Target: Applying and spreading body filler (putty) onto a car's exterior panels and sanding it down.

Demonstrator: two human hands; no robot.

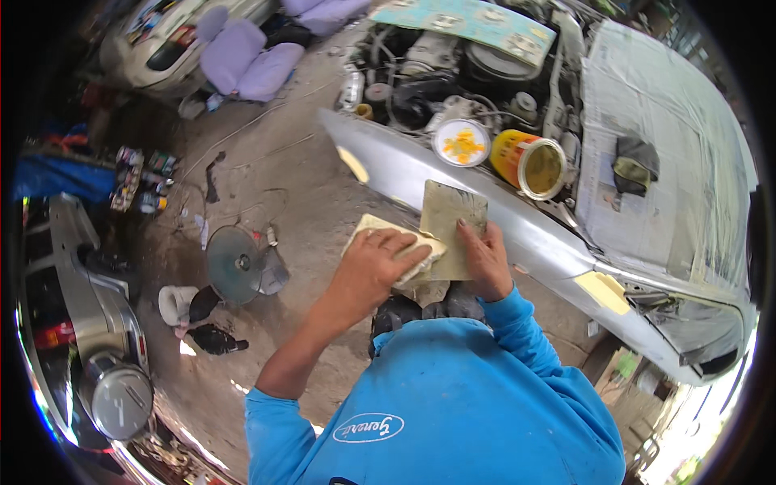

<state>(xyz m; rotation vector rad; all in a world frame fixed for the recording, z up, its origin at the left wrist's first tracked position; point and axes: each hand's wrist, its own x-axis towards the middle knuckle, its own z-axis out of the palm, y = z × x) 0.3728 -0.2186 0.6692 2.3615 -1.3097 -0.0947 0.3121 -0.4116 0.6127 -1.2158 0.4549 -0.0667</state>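
My left hand [379,260] is closed over a cream-yellow flat piece [374,224] with a pale lower edge; its exact kind is unclear. Just beside it, my right hand [488,260] pinches an olive-grey rectangular sheet [447,206], thumb on the face towards me and fingers hidden behind. The corner of the cream piece meets or overlaps the sheet's left edge. Both are in front of my chest, next to the bare silver fender [453,190] of a car, which carries yellowish filler patches [603,292].
Along the open engine bay stand a yellow-red can [529,164] and a white lid [461,143] with orange-yellow smears. A dark cloth [636,166] lies on the paper-covered windscreen. On the floor are a round glass-like disc [234,263] and a black bird [217,339]. Purple seats [242,61] stand further back.
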